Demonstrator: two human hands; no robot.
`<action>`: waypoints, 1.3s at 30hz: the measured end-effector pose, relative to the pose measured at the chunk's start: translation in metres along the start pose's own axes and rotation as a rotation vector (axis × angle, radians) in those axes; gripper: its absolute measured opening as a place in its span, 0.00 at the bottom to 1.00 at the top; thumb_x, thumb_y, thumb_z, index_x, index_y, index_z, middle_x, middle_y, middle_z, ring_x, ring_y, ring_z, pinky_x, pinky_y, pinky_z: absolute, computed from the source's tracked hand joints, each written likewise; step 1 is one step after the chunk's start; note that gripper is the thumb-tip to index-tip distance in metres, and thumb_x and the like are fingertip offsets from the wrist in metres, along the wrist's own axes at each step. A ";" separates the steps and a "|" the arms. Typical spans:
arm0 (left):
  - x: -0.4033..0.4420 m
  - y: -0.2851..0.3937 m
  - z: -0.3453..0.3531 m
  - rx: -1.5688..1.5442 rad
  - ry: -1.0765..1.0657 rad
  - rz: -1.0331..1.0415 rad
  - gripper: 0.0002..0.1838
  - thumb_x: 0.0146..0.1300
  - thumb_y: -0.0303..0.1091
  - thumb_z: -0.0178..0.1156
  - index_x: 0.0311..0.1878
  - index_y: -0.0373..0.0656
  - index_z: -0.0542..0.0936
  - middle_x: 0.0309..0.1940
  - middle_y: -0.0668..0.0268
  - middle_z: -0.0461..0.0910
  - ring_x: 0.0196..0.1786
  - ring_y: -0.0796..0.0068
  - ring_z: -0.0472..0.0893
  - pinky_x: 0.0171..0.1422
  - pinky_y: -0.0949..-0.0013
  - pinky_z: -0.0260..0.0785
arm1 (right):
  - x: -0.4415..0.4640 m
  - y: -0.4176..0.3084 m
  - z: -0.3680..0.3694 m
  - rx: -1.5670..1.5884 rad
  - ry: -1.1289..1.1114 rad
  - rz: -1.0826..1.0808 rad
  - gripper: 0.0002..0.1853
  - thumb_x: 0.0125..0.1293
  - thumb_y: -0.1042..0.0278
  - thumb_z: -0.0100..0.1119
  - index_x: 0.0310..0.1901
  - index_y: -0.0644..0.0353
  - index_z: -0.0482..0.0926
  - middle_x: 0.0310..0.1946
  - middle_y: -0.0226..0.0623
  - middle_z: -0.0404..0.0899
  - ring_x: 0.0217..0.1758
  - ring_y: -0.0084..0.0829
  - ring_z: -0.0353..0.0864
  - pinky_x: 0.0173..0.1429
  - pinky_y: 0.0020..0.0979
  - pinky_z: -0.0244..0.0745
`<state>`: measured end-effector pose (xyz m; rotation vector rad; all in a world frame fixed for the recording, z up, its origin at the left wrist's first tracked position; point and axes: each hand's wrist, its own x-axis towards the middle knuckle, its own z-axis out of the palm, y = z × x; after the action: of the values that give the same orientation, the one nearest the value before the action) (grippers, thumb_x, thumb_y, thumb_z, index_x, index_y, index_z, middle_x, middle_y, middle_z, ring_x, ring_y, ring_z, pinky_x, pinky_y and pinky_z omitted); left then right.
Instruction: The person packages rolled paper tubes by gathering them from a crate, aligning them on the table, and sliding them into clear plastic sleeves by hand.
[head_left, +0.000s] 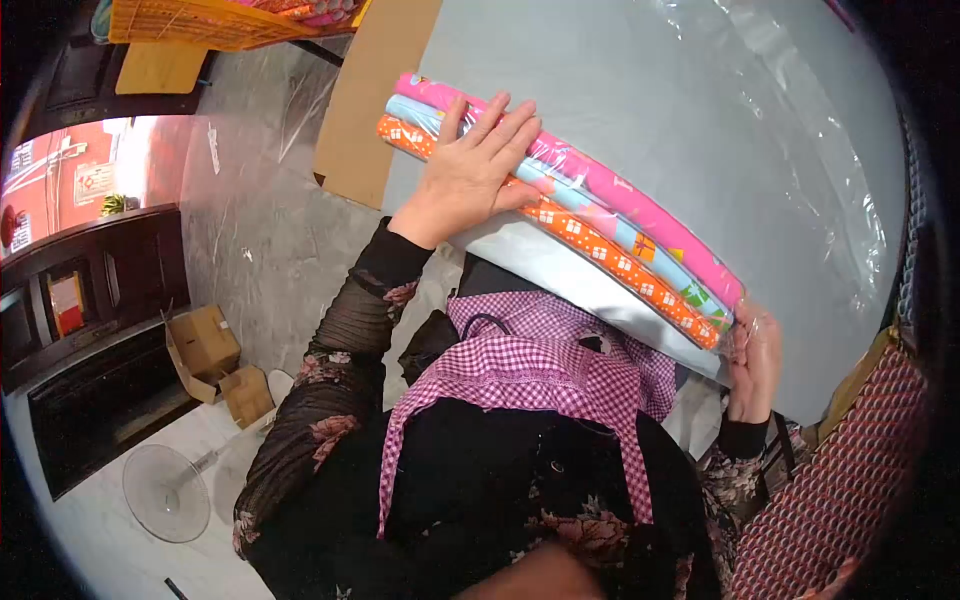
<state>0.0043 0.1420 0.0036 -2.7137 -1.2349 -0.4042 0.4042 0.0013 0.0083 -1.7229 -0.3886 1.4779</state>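
Observation:
Three rolls of wrapping paper lie side by side on the table: a pink roll point(610, 187), a light blue roll with colourful prints point(655, 258) and an orange roll with white prints point(600, 248). Clear plastic film point(730, 358) shines around them and bunches at their right end. My left hand point(478, 165) rests flat across the rolls near their left end, fingers spread. At the right end, my right hand point(757, 355) has bent fingers closed on the film against the roll ends; its fingertips are partly hidden.
More clear plastic point(800, 130) lies on the grey tabletop point(560, 50). Brown cardboard point(375, 100) sits at its left edge. An orange basket point(200, 25) is at upper left, cardboard boxes point(205, 345) and a fan point(165, 492) at lower left. Patterned fabric point(850, 480) is at right.

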 end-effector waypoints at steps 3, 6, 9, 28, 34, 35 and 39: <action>-0.002 0.000 0.000 0.005 -0.055 -0.009 0.42 0.61 0.65 0.54 0.69 0.42 0.70 0.71 0.62 0.69 0.73 0.56 0.67 0.77 0.43 0.46 | -0.002 -0.009 0.011 -0.007 -0.001 0.026 0.13 0.66 0.62 0.61 0.25 0.51 0.72 0.12 0.18 0.63 0.10 0.12 0.54 0.15 0.20 0.46; -0.001 -0.001 0.002 0.007 -0.020 -0.002 0.38 0.61 0.64 0.57 0.64 0.42 0.75 0.67 0.63 0.73 0.71 0.57 0.70 0.75 0.41 0.50 | -0.016 -0.005 0.002 0.039 -0.088 0.002 0.07 0.68 0.62 0.60 0.35 0.52 0.75 0.18 0.17 0.66 0.16 0.09 0.59 0.21 0.15 0.52; -0.002 -0.001 0.003 -0.018 -0.030 0.013 0.39 0.61 0.64 0.56 0.66 0.43 0.73 0.67 0.62 0.73 0.71 0.57 0.69 0.75 0.43 0.50 | -0.017 -0.009 0.009 0.043 0.027 0.013 0.08 0.69 0.60 0.60 0.36 0.52 0.74 0.19 0.18 0.67 0.18 0.10 0.61 0.23 0.16 0.53; -0.004 0.001 0.007 0.020 -0.071 0.022 0.38 0.66 0.62 0.52 0.71 0.45 0.68 0.72 0.64 0.67 0.75 0.56 0.63 0.78 0.45 0.44 | -0.001 0.003 -0.001 0.081 -0.088 -0.028 0.13 0.67 0.65 0.61 0.25 0.55 0.72 0.14 0.18 0.62 0.11 0.12 0.56 0.16 0.22 0.49; -0.004 0.001 0.009 0.048 -0.088 0.004 0.39 0.65 0.61 0.54 0.72 0.46 0.67 0.72 0.64 0.67 0.75 0.56 0.63 0.78 0.45 0.45 | -0.022 0.001 -0.006 -0.276 0.014 0.003 0.09 0.67 0.66 0.60 0.35 0.63 0.83 0.13 0.18 0.65 0.12 0.12 0.58 0.16 0.20 0.50; -0.006 -0.006 0.016 0.041 -0.073 0.028 0.39 0.64 0.62 0.55 0.72 0.46 0.67 0.72 0.64 0.68 0.75 0.56 0.64 0.77 0.46 0.46 | -0.023 0.001 -0.004 -0.339 -0.012 -0.005 0.10 0.67 0.66 0.60 0.37 0.64 0.85 0.13 0.19 0.66 0.12 0.11 0.58 0.16 0.20 0.50; -0.001 0.001 0.017 0.017 -0.115 -0.027 0.39 0.63 0.61 0.56 0.71 0.45 0.68 0.71 0.63 0.68 0.75 0.57 0.64 0.77 0.45 0.48 | -0.017 0.005 -0.002 -0.398 -0.068 0.005 0.12 0.66 0.65 0.60 0.44 0.63 0.86 0.13 0.19 0.65 0.12 0.11 0.57 0.16 0.20 0.49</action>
<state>0.0079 0.1447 -0.0125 -2.7436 -1.2976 -0.2420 0.4002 -0.0137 0.0162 -1.9815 -0.7573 1.5403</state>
